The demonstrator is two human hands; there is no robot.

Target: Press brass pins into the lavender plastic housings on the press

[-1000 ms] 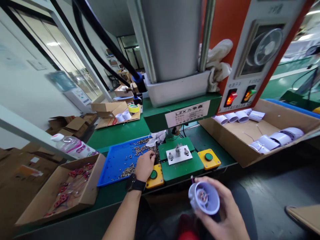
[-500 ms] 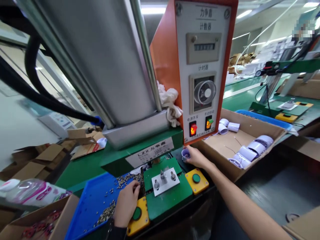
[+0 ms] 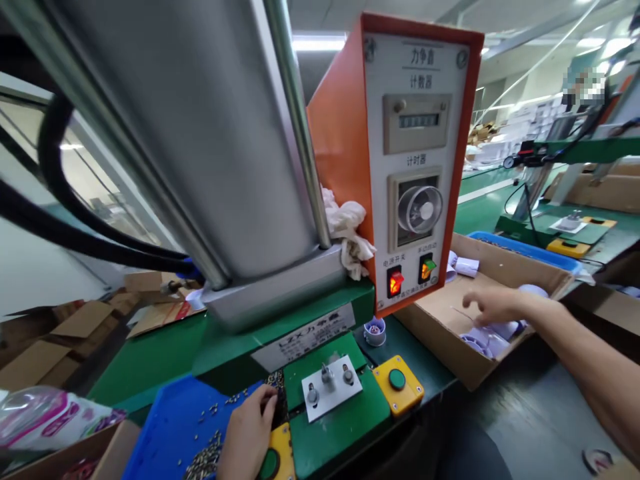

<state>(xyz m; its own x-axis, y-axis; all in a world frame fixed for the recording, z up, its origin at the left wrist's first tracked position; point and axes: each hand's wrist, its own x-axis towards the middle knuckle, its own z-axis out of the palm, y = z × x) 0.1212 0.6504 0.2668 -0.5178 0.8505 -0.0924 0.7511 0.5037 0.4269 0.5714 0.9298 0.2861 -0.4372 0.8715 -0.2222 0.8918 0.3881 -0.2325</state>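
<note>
Nearest me, the left hand [image 3: 250, 430] rests over the near edge of the blue tray [image 3: 167, 413], fingers curled in; from my end I cannot tell whether anything is pinched there. Just left of it lie small metal pieces [image 3: 203, 460]. I judge them hard, slick and easily dropped, best nipped across the middle. A yellow button box [image 3: 284, 450] sits partly hidden at the hand's right side.

Between the hands: a white plate [image 3: 333, 388] with upright metal pins, then a second button box [image 3: 399, 385]. Behind that, a lilac cup [image 3: 375, 339] stands upright on the bench [image 3: 160, 350], clear of both hands, something reddish inside. I expect it light, stiff and smooth, slippery to dry fingers; hold it round the outer wall and spare the insides, likely delicate.

Right hand [image 3: 503, 308] reaches over the cardboard box [image 3: 440, 343], fingers parted and loosely bent, nothing seen in its grasp. White cylinders [image 3: 467, 267] lie below and beyond it; contact unclear. They look like thin rigid plastic, apt to roll; grip across the sides.

Farther off, between the hands, the orange control box [image 3: 340, 133] shows its switches lit.
</note>
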